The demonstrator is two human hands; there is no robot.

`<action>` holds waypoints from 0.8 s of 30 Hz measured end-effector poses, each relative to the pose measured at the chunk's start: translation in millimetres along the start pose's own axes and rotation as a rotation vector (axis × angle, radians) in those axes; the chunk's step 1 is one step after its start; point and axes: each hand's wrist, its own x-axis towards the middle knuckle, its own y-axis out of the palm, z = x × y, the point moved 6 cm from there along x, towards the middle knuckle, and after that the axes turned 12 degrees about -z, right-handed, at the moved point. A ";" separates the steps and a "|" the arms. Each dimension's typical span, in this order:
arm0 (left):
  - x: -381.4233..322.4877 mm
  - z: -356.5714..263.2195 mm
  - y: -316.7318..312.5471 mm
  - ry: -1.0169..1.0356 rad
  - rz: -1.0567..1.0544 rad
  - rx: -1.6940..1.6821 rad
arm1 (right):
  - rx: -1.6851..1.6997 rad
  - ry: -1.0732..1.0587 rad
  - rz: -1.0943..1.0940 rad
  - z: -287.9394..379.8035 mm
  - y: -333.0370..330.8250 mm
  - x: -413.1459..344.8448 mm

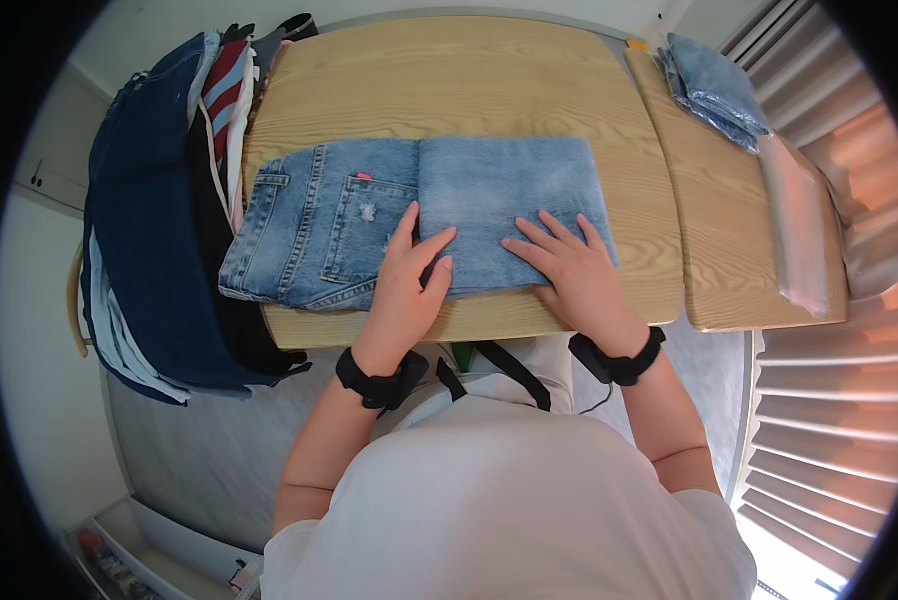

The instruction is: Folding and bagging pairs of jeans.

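A pair of blue denim jeans lies folded on the wooden table, its waistband at the left and the legs doubled over at the right. The back pocket with a small red tab and a frayed pale spot faces up. My left hand rests on the jeans by the edge of the folded leg, fingers apart, the index fingertip near the pocket. My right hand lies spread flat on the lower right part of the folded leg. Neither hand grips anything. Each wrist wears a black strap with a small device.
A pile of clothes, with dark blue jeans on its outer side, hangs over the table's left end. On the side panel at the right lie folded denim in clear plastic and a stack of clear plastic bags. Pleated curtains hang beyond.
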 end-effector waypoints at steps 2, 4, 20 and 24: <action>-2.6 3.6 -3.0 -0.003 -0.012 -0.007 | 0.074 0.049 0.042 14.6 -9.2 2.8; -2.6 1.6 -5.6 0.017 -0.012 -0.029 | 0.141 0.042 0.031 37.0 -3.8 6.9; -65.3 101.9 -163.1 -0.798 -0.650 -0.906 | 0.014 0.025 -0.025 63.2 22.5 19.9; -22.7 101.1 -145.2 -0.842 -0.640 -1.007 | 0.021 0.037 -0.043 61.9 22.6 18.5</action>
